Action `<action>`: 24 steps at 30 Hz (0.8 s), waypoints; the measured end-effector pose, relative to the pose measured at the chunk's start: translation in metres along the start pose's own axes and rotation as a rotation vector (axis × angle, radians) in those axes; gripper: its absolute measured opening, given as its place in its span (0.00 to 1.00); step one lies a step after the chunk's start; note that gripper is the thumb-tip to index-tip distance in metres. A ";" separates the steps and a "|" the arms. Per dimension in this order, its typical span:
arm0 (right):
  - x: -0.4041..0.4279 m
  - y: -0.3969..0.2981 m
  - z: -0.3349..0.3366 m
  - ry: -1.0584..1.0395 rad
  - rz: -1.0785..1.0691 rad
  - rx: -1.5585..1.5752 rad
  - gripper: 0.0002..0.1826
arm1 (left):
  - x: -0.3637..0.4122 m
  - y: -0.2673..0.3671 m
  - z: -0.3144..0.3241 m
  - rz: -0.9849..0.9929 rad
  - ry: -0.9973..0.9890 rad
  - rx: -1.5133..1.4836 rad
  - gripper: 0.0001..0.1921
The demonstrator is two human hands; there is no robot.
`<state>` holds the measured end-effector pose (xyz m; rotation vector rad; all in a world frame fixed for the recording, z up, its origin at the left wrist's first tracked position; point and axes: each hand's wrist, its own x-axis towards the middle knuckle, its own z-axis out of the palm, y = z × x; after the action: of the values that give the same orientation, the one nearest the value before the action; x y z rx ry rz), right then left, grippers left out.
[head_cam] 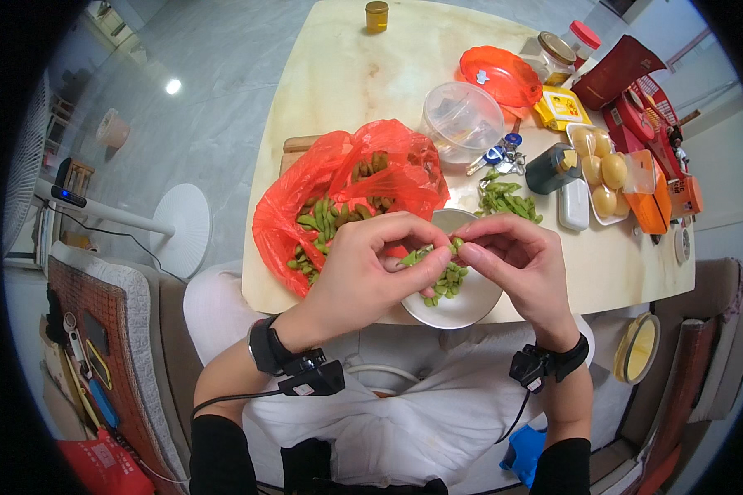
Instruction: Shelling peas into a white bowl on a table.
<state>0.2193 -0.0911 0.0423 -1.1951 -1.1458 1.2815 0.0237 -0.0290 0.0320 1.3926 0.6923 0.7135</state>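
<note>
My left hand pinches a green edamame pod over a white bowl. My right hand meets it there, thumb and forefinger on a green bean at the pod's end. Shelled green beans lie in the bowl, partly hidden by my left hand. To the left spreads an open red plastic bag with green and brownish pods inside. A pile of green pod shells rests on the table just beyond my right hand.
Behind the bowl stand a clear plastic tub and keys. A dark bottle, a white case and a tray of round yellowish food crowd the right. A red plate lies farther back on the table.
</note>
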 end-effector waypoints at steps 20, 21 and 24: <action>0.002 -0.003 0.003 0.024 0.051 0.143 0.12 | 0.006 -0.005 -0.006 -0.170 -0.074 -0.316 0.10; 0.002 -0.003 0.002 0.026 0.034 0.133 0.12 | 0.006 -0.006 -0.006 -0.169 -0.075 -0.316 0.10; 0.002 -0.003 -0.001 0.023 0.040 0.131 0.12 | 0.007 -0.007 -0.002 -0.162 -0.029 -0.284 0.10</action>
<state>0.2203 -0.0894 0.0457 -1.1373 -1.0103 1.3487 0.0262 -0.0226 0.0244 1.0728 0.6459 0.6351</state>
